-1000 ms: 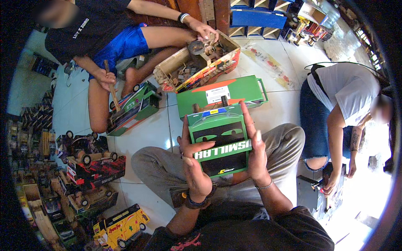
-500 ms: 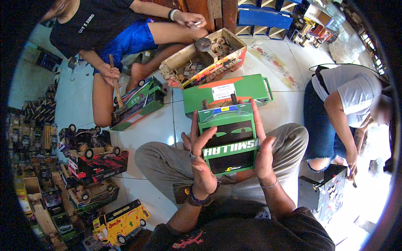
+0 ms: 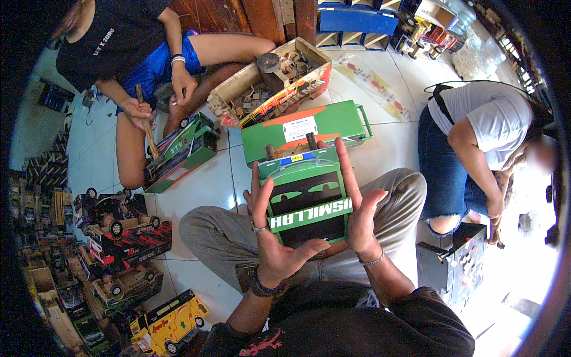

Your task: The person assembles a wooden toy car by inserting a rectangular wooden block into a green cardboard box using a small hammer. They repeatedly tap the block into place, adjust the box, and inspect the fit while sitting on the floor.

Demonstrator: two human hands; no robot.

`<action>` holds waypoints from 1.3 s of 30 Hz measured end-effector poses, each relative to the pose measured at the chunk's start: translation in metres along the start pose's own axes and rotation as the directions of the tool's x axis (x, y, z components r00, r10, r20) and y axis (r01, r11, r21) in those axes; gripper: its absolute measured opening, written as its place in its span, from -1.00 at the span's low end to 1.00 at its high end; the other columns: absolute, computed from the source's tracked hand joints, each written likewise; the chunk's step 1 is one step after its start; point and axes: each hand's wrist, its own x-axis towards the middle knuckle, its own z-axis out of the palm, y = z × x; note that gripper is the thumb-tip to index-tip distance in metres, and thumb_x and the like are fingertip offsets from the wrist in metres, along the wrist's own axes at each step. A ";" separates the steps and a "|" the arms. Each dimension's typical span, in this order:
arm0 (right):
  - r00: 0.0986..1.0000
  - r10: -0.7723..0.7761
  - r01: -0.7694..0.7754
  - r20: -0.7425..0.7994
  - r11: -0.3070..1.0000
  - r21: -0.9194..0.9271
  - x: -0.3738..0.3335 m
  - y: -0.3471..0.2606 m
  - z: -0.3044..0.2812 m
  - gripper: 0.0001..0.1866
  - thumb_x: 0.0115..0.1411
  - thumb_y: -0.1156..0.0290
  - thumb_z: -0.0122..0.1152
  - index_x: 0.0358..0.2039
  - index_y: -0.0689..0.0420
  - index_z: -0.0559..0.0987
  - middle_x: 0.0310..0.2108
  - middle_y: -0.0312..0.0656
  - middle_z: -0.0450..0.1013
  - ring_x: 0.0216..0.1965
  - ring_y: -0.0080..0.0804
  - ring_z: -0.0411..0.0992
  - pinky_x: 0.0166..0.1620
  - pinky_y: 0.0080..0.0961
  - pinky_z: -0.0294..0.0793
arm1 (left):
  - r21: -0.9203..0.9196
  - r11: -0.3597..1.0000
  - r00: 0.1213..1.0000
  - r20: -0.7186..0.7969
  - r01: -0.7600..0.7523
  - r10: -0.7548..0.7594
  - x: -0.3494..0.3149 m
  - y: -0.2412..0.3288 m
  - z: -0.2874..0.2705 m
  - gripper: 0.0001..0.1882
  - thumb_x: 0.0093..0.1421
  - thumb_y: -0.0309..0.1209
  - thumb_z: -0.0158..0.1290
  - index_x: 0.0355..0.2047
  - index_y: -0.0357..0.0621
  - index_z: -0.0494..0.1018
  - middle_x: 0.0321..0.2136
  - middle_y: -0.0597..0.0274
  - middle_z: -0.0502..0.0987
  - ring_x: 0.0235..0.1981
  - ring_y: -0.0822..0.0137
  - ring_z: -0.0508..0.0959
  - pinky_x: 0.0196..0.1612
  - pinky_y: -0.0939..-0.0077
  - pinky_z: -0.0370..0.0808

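Both hands clamp a green and black toy truck body [image 3: 306, 199] over the lap: left hand [image 3: 270, 238] on its left side, right hand [image 3: 360, 208] on its right, palms apart, above the tiled floor [image 3: 202, 190].

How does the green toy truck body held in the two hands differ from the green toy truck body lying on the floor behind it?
The held truck body is raised between the left hand and right hand, showing black panels; the floor truck body lies flat on the tiles, showing a white label and an orange patch. The floor one looks longer. Both are green and boxy.
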 end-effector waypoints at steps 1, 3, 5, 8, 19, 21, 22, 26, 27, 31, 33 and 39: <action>1.000 0.002 -0.002 0.004 1.000 -0.007 0.000 0.000 0.000 0.31 0.06 -0.68 -0.72 0.50 0.21 -0.24 0.52 0.07 -0.18 0.53 -0.14 -0.23 0.49 -0.28 -0.30 | 0.010 1.000 1.000 0.012 -0.002 0.002 0.000 0.000 -0.001 0.37 -0.14 0.10 0.48 0.44 -0.22 -0.15 0.29 -0.04 0.19 0.26 0.09 0.36 0.29 0.15 0.37; 1.000 0.005 -0.004 0.009 1.000 -0.017 0.000 -0.002 0.000 0.31 0.07 -0.68 -0.70 0.50 0.21 -0.25 0.52 0.07 -0.18 0.52 -0.13 -0.22 0.48 -0.28 -0.28 | 0.036 0.999 0.999 0.038 -0.017 0.016 0.001 -0.001 -0.003 0.40 -0.17 0.07 0.51 0.44 -0.21 -0.17 0.28 -0.05 0.21 0.24 0.08 0.38 0.28 0.14 0.38; 1.000 0.021 -0.021 0.000 1.000 -0.001 0.000 -0.003 0.001 0.31 0.04 -0.70 -0.63 0.51 0.16 -0.25 0.51 0.04 -0.16 0.50 -0.13 -0.14 0.48 -0.25 -0.20 | 0.053 0.998 0.998 0.057 -0.027 0.024 0.001 0.000 -0.005 0.42 -0.19 0.06 0.52 0.45 -0.20 -0.19 0.29 -0.06 0.20 0.25 0.07 0.38 0.29 0.13 0.37; 0.998 0.060 -0.059 -0.029 0.998 0.029 -0.003 -0.004 0.002 0.34 -0.02 -0.74 -0.48 0.52 0.06 -0.24 0.50 -0.02 -0.09 0.45 -0.15 0.02 0.45 -0.20 -0.02 | 0.027 1.000 0.998 0.066 0.012 -0.013 0.001 0.003 -0.004 0.43 -0.19 0.10 0.51 0.45 -0.16 -0.20 0.35 -0.17 0.06 0.33 -0.02 0.23 0.35 0.04 0.18; 0.998 0.048 -0.048 -0.031 0.999 -0.007 -0.005 0.000 0.000 0.37 -0.02 -0.73 -0.37 0.51 0.09 -0.25 0.47 0.06 -0.02 0.43 -0.12 0.05 0.43 -0.21 0.04 | 0.004 0.999 0.996 0.077 0.038 -0.038 -0.001 0.007 -0.004 0.42 -0.20 0.13 0.50 0.44 -0.09 -0.20 0.44 -0.38 -0.25 0.46 -0.21 -0.06 0.42 -0.06 0.05; 1.000 0.021 -0.021 -0.011 1.000 -0.023 -0.006 0.001 -0.002 0.32 0.08 -0.67 -0.41 0.50 0.22 -0.24 0.49 0.09 -0.12 0.49 -0.13 -0.10 0.46 -0.25 -0.11 | 0.033 0.999 0.996 0.084 0.031 -0.034 -0.001 0.007 -0.004 0.41 -0.21 0.15 0.50 0.43 -0.09 -0.18 0.44 -0.38 -0.23 0.45 -0.23 -0.06 0.42 -0.09 0.02; 1.000 0.011 -0.011 -0.001 0.999 -0.037 -0.006 0.001 -0.003 0.30 0.12 -0.65 -0.42 0.49 0.26 -0.23 0.50 0.09 -0.15 0.50 -0.13 -0.15 0.47 -0.27 -0.16 | 0.043 0.999 0.996 0.084 0.027 -0.031 -0.001 0.007 -0.004 0.42 -0.22 0.16 0.50 0.43 -0.09 -0.18 0.44 -0.38 -0.22 0.45 -0.23 -0.06 0.42 -0.11 -0.01; 1.000 -0.007 0.009 0.022 0.997 -0.081 -0.007 0.003 -0.007 0.26 0.18 -0.61 -0.40 0.49 0.29 -0.21 0.51 0.10 -0.19 0.52 -0.14 -0.21 0.47 -0.30 -0.21 | 0.062 0.998 0.997 0.076 0.022 -0.027 -0.003 0.007 -0.003 0.44 -0.24 0.20 0.49 0.44 -0.09 -0.18 0.44 -0.38 -0.21 0.46 -0.24 -0.08 0.43 -0.16 -0.10; 1.000 -0.016 0.017 0.023 0.997 -0.079 -0.007 0.003 -0.007 0.26 0.18 -0.61 -0.39 0.49 0.29 -0.21 0.51 0.10 -0.20 0.52 -0.14 -0.21 0.47 -0.30 -0.21 | 0.053 0.998 0.997 0.071 0.037 -0.040 -0.003 0.007 -0.002 0.45 -0.25 0.20 0.49 0.44 -0.09 -0.19 0.44 -0.38 -0.21 0.46 -0.24 -0.09 0.43 -0.16 -0.13; 0.990 -0.130 0.134 0.045 0.988 -0.080 -0.007 0.002 -0.005 0.16 0.28 -0.45 -0.20 0.49 0.27 -0.23 0.52 0.09 -0.21 0.52 -0.16 -0.19 0.47 -0.31 -0.21 | -0.016 0.997 0.994 0.070 0.079 -0.078 -0.004 0.008 -0.001 0.46 -0.24 0.21 0.48 0.45 -0.10 -0.22 0.45 -0.39 -0.24 0.48 -0.23 -0.16 0.45 -0.15 -0.25; 0.990 -0.124 0.127 0.063 0.991 -0.042 -0.009 -0.003 -0.005 0.08 0.31 -0.26 -0.04 0.50 0.26 -0.24 0.52 0.07 -0.20 0.52 -0.19 -0.17 0.47 -0.33 -0.19 | 0.032 0.997 0.992 0.098 0.073 -0.076 -0.004 0.009 -0.003 0.47 -0.23 0.21 0.47 0.45 -0.10 -0.24 0.45 -0.40 -0.26 0.49 -0.21 -0.19 0.45 -0.14 -0.31; 0.999 -0.039 0.039 0.038 0.999 -0.012 -0.010 -0.013 -0.004 0.04 0.25 0.15 0.23 0.51 0.22 -0.20 0.51 0.02 -0.11 0.46 -0.24 0.00 0.44 -0.34 -0.05 | -0.082 0.991 0.978 0.188 0.105 -0.088 0.000 0.012 -0.010 0.53 -0.20 0.21 0.46 0.47 -0.09 -0.37 0.45 -0.40 -0.35 0.50 -0.20 -0.27 0.46 -0.08 -0.35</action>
